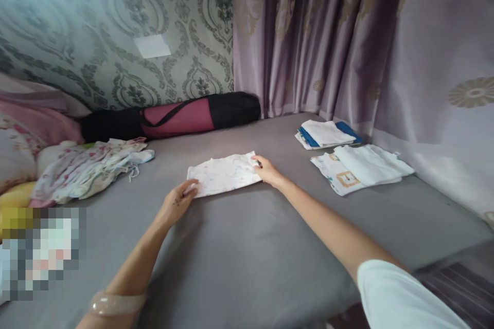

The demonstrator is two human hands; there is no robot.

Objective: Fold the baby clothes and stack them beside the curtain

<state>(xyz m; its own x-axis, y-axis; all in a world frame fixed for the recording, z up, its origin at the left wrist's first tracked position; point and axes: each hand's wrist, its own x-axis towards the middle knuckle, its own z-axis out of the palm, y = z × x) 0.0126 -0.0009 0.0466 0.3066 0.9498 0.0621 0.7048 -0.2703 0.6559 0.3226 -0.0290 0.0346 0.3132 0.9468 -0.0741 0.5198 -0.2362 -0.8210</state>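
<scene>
A white cloth (226,175) with a faint small print is stretched between my two hands over the grey sheet (247,247). My left hand (180,200) pinches its left end, thumb and fingers closed on the edge. At the opposite end my right hand (267,170) grips the cloth's right edge between thumb and fingers. The cloth looks folded into a rough rectangle. Whether its underside touches the sheet cannot be made out.
Two piles of folded cloths, one with blue fabric (349,132) and one with a pale cloth (374,164), lie at the right. Crumpled printed clothes (96,167) lie left. A red and black bag (177,119) rests along the wall. Curtains (309,36) hang behind.
</scene>
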